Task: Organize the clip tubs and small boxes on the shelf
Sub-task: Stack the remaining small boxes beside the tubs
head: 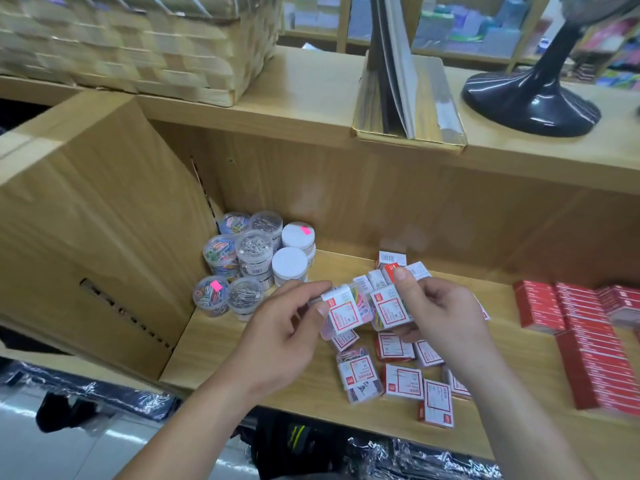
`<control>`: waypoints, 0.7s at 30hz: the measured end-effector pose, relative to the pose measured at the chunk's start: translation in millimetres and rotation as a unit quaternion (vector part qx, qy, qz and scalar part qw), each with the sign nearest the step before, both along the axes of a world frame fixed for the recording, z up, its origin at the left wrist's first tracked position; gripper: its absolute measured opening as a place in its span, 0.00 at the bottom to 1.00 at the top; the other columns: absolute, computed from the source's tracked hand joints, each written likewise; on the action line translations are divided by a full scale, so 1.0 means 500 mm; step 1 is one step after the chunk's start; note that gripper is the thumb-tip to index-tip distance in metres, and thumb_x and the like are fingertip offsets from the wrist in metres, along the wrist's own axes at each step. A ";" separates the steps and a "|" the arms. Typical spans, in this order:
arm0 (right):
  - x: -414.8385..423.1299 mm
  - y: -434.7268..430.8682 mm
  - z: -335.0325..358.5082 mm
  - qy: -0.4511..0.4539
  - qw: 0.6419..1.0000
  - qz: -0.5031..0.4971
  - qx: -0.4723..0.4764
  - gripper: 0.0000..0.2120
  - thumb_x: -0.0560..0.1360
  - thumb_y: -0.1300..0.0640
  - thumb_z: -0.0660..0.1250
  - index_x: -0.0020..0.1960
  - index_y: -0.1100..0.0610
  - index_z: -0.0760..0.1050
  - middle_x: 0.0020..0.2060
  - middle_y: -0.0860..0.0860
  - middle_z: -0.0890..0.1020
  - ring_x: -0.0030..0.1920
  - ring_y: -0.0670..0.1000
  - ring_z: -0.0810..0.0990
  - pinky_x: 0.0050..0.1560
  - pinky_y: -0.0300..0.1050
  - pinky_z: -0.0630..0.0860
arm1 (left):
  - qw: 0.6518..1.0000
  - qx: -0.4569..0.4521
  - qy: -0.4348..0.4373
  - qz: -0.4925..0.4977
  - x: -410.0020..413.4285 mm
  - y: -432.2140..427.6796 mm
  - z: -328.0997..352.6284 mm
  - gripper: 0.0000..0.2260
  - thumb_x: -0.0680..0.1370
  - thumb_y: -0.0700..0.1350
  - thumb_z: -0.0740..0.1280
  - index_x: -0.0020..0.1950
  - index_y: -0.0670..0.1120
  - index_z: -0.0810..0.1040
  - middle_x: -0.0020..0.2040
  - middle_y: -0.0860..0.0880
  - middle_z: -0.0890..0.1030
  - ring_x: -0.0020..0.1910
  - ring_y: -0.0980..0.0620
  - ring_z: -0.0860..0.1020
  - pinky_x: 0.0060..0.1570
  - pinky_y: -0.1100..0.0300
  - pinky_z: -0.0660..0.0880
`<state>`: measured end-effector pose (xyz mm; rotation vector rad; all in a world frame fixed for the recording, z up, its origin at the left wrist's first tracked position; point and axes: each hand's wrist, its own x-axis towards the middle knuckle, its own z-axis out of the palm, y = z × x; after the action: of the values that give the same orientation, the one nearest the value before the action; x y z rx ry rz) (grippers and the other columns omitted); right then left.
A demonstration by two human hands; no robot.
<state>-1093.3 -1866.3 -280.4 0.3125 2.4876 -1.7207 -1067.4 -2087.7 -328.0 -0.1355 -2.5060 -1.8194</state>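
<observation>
Wooden shelf [242, 341]: clip tubs [252, 258] clustered in back-left corner, small boxes [403, 381] scattered mid, red boxes [588, 348] stacked at rt.

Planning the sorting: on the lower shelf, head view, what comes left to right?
Clip tubs → left hand pinching a small box → right hand gripping another small box → stacked red boxes.

Matt wood shelf [211, 351] — clr plastic tubs [254, 251]

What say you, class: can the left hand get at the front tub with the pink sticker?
Likely yes: the front tub sits left of the left hand, nothing between, though its grip holds a small box.
</observation>
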 end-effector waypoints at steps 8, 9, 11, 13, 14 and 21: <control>0.006 -0.017 0.002 -0.035 0.994 0.079 -0.068 0.25 0.76 0.40 0.67 0.49 0.63 0.80 0.39 0.54 0.87 0.42 0.56 0.87 0.46 0.57 0.84 | 0.993 0.090 -0.066 -0.022 -0.021 0.025 0.020 0.12 0.81 0.38 0.68 0.64 0.49 0.81 0.51 0.55 0.85 0.48 0.56 0.83 0.47 0.59 0.81; 0.008 -0.019 0.003 -0.041 0.992 0.088 -0.082 0.23 0.74 0.40 0.69 0.50 0.62 0.80 0.41 0.54 0.87 0.44 0.57 0.87 0.48 0.58 0.84 | 0.994 0.095 -0.061 -0.014 -0.024 0.030 0.021 0.12 0.81 0.38 0.69 0.62 0.50 0.81 0.51 0.54 0.85 0.50 0.54 0.84 0.48 0.58 0.82; 0.011 -0.019 0.002 -0.048 0.989 0.099 -0.102 0.20 0.71 0.44 0.75 0.53 0.59 0.80 0.44 0.53 0.88 0.46 0.58 0.87 0.51 0.55 0.83 | 0.992 0.116 -0.059 0.007 -0.029 0.041 0.021 0.10 0.80 0.38 0.71 0.59 0.50 0.82 0.49 0.52 0.86 0.49 0.52 0.84 0.47 0.56 0.82; 0.014 -0.021 0.002 -0.053 0.988 0.094 -0.114 0.16 0.71 0.50 0.77 0.54 0.57 0.80 0.45 0.52 0.88 0.46 0.56 0.87 0.46 0.46 0.82 | 0.988 0.139 -0.059 0.044 -0.032 0.048 0.015 0.10 0.78 0.40 0.74 0.57 0.50 0.82 0.48 0.51 0.85 0.48 0.51 0.84 0.46 0.53 0.83; 0.016 -0.024 0.001 -0.052 0.987 0.081 -0.126 0.15 0.72 0.52 0.77 0.54 0.58 0.80 0.44 0.52 0.88 0.46 0.56 0.87 0.43 0.42 0.82 | 0.985 0.146 -0.060 0.066 -0.031 0.051 0.009 0.10 0.77 0.41 0.75 0.56 0.51 0.82 0.48 0.51 0.85 0.48 0.51 0.84 0.45 0.54 0.83; 0.027 -0.066 -0.029 -0.065 0.982 0.024 -0.174 0.15 0.76 0.49 0.71 0.55 0.59 0.79 0.45 0.53 0.88 0.48 0.53 0.87 0.55 0.58 0.83 | 0.964 0.231 -0.123 0.048 0.008 0.078 -0.002 0.11 0.80 0.40 0.71 0.61 0.48 0.81 0.53 0.51 0.87 0.53 0.53 0.84 0.53 0.60 0.80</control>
<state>-1079.7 -1899.4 -294.8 0.3176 2.0379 -1.9989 -1063.3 -2048.9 -328.9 0.2390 -2.0900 -2.4424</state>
